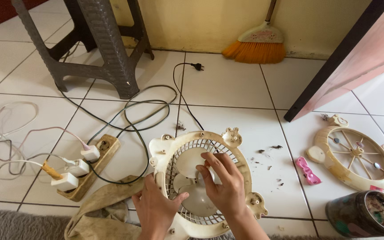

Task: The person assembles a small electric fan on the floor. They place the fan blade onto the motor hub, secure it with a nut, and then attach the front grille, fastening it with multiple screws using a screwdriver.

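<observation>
Nearest the camera, the left hand point(154, 209) gripped the lower left rim of a cream plastic fan housing point(201, 182) that lay flat on the white tiled floor point(227, 84), its fingers curled over the edge of the rear grille. The right hand point(225, 186) reached across the middle of the housing, fingers bent and resting on the pale fan blade point(192, 178) at the hub; whether it pinched anything small could not be told. Beneath the left wrist lay a crumpled tan cloth point(98, 209), touching the housing's edge, with a strip of grey carpet point(18, 224) along the bottom of the view. At the lower right stood a dark cylindrical tin point(365, 213), its wrapper grimy and multicoloured, filled with dusty debris. Just beyond it lay the fan's detached front grille point(354, 155), round, cream, with small animal-shaped ears, and a pink bow-shaped piece point(308, 171) beside it. Dark crumbs of dust were scattered between the two fan halves. To the left sat a yellowed power strip point(90, 166) carrying three white plugs, with pale and dark cables looping away. The fan's black cord ended in an unplugged black plug point(197, 67). Farther back stood a grey plastic stool point(98, 44), an orange broom point(256, 46) leaning on the yellow wall, and a reddish door point(356, 58) at the right.
</observation>
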